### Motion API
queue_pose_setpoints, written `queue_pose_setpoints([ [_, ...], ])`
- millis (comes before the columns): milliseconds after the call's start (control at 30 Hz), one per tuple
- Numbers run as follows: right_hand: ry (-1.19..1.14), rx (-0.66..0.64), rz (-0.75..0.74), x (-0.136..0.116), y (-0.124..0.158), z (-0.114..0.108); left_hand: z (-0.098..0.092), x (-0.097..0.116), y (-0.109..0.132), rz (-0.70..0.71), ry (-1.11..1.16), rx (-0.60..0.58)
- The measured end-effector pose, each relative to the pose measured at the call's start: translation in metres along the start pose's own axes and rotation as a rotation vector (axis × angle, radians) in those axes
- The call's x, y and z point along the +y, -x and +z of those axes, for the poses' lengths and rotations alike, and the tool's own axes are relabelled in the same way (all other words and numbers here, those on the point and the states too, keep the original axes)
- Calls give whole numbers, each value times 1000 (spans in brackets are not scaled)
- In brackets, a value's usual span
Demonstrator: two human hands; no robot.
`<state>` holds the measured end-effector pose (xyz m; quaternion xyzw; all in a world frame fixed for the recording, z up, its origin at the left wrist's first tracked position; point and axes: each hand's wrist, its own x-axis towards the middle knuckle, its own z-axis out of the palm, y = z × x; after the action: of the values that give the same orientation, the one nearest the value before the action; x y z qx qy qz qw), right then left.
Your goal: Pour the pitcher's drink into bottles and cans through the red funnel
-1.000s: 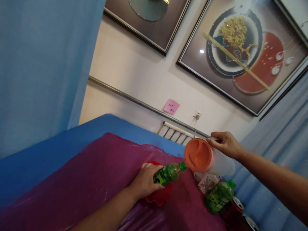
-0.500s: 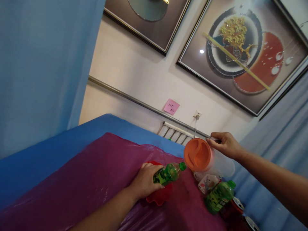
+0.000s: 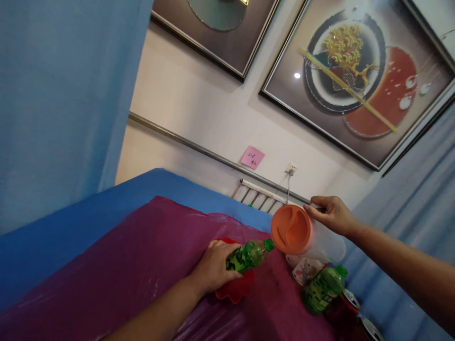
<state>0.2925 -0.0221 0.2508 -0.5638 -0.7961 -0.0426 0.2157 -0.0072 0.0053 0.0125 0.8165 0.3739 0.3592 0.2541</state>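
My left hand (image 3: 213, 267) is closed around a plastic drink bottle (image 3: 250, 255) with a green cap and green label, which leans to the right. Beneath that hand lies a red dish with a wavy rim (image 3: 235, 290), partly covered by the hand and bottle. On the right, my right hand (image 3: 332, 215) grips the handle of a translucent pitcher (image 3: 330, 244) with an orange lid (image 3: 290, 229). The pitcher is tipped on its side, lid toward the bottle; lid and bottle cap are apart. Whether the pitcher rests on anything cannot be seen.
A second green-capped bottle (image 3: 323, 290) stands at the right, beside a red can (image 3: 344, 305) and another can (image 3: 368, 329). A white patterned item (image 3: 306, 271) lies below the pitcher. Purple plastic sheeting (image 3: 149, 246) covers the blue table (image 3: 142, 189). Behind are a wall and a radiator (image 3: 261, 194).
The view has shifted very slightly. Both hands, the bottle and the pitcher otherwise keep the same positions.
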Motion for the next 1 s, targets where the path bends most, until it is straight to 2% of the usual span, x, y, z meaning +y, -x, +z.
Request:
queue_pose_setpoints([
  [1000, 14, -55, -56, -11, -9, -5, -1, 0, 0, 4, -7, -27],
])
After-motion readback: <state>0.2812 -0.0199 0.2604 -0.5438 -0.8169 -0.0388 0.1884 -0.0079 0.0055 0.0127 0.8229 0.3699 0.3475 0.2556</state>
